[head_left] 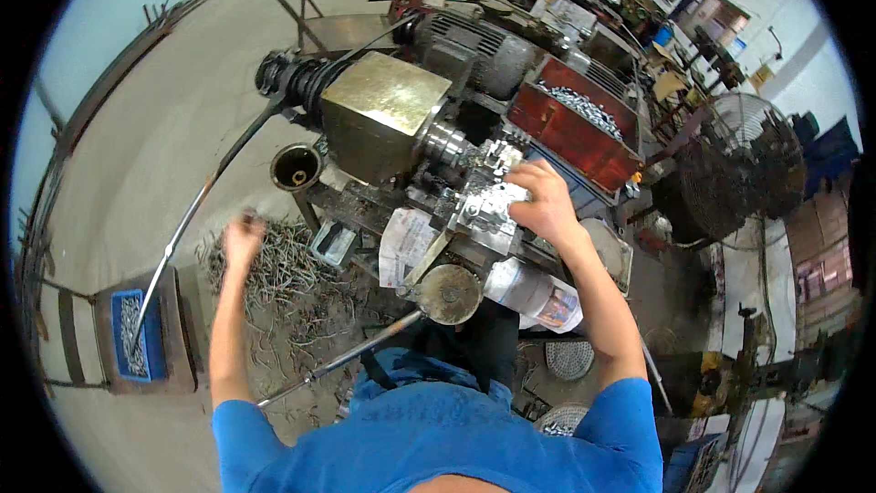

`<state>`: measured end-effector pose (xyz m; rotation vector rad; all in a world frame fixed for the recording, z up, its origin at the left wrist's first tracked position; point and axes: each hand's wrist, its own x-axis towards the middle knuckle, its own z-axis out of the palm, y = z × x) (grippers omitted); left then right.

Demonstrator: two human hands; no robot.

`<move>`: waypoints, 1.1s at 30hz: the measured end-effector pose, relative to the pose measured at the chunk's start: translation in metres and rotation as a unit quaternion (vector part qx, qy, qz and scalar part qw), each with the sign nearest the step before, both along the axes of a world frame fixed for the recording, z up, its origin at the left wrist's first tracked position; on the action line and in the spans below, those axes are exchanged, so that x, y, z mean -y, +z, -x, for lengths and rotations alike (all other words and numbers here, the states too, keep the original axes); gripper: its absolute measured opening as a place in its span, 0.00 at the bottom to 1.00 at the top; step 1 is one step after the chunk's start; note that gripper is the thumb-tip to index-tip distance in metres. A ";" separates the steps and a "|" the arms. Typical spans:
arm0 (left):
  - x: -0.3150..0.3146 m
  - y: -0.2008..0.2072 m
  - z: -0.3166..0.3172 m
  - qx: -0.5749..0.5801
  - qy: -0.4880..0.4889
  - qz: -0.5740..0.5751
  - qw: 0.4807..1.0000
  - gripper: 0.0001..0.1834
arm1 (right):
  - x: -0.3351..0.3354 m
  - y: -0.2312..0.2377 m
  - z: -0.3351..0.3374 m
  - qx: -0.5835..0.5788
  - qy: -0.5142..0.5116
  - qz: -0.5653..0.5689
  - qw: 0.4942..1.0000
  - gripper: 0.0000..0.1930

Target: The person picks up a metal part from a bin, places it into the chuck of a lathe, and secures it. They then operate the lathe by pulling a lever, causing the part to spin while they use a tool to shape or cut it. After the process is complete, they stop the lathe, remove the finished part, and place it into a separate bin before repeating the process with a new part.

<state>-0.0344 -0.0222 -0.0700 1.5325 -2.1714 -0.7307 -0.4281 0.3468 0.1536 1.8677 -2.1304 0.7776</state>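
A small lathe-like machine stands in front of me, with a box-shaped headstock (383,96) and a shiny round spindle (447,143). My right hand (547,205) is at the bright metal tool slide (488,210), its thumb and fingers bent and apart at the slide's right side. Nothing shows between them. Off to the left, my left hand (243,239) is closed above a heap of curly metal shavings (278,265). Something small and dark shows at its fingertips, too blurred to name. A round metal disc (451,294) sits at the machine's near edge.
A red bin (547,119) of small metal parts stands behind the slide. A blue crate (155,361) with more parts lies at far left. A long metal rod (187,224) slants across the left side. A large fan (735,164) is at right; a plastic-wrapped bundle (534,294) lies near my right forearm.
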 end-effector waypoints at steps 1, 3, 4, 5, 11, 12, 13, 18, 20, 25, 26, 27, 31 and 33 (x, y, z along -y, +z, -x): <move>-0.012 -0.021 0.023 0.044 -0.092 -0.060 0.993 0.28 | -0.023 0.002 -0.001 0.011 -0.039 -0.013 0.999 0.17; -0.048 -0.061 0.061 0.078 -0.138 -0.097 0.983 0.26 | -0.072 0.002 0.000 0.037 -0.113 -0.044 0.992 0.19; -0.057 -0.072 0.076 0.117 -0.163 -0.067 0.977 0.25 | -0.097 0.001 0.000 0.057 -0.150 -0.063 0.985 0.20; -0.057 -0.075 0.088 0.183 -0.211 -0.021 0.960 0.23 | -0.122 -0.004 -0.001 0.042 -0.176 -0.070 0.981 0.20; -0.025 -0.056 0.120 0.408 -0.368 0.132 0.825 0.17 | -0.273 -0.049 0.015 0.085 -0.374 -0.131 0.914 0.20; -0.023 -0.055 0.121 0.411 -0.359 0.136 0.827 0.18 | -0.298 -0.061 0.023 0.074 -0.413 -0.146 0.896 0.21; -0.023 -0.056 0.118 0.407 -0.369 0.132 0.825 0.19 | -0.325 -0.074 0.029 0.058 -0.440 -0.150 0.883 0.22; -0.035 -0.070 0.069 0.275 -0.203 0.060 0.938 0.17 | -0.460 -0.139 0.047 0.106 -0.642 -0.373 0.661 0.28; -0.030 -0.073 0.039 0.286 -0.184 0.013 0.940 0.18 | -0.498 -0.170 0.030 0.025 -0.676 -0.329 0.659 0.25; -0.022 -0.086 -0.036 0.268 -0.144 -0.044 0.951 0.21 | -0.505 -0.208 -0.008 0.006 -0.687 -0.269 0.675 0.18; -0.025 -0.089 -0.049 0.267 -0.124 -0.031 0.955 0.18 | -0.500 -0.207 -0.028 0.012 -0.686 -0.271 0.676 0.17; -0.028 -0.093 -0.058 0.257 -0.125 -0.032 0.958 0.18 | -0.491 -0.206 -0.053 -0.031 -0.663 -0.248 0.705 0.15; -0.035 -0.098 -0.073 0.232 -0.115 -0.064 0.964 0.19 | -0.421 -0.198 -0.143 0.114 -0.684 -0.211 0.689 0.17; -0.034 -0.097 -0.067 0.216 -0.114 -0.104 0.964 0.19 | -0.384 -0.191 -0.174 0.177 -0.665 -0.111 0.717 0.18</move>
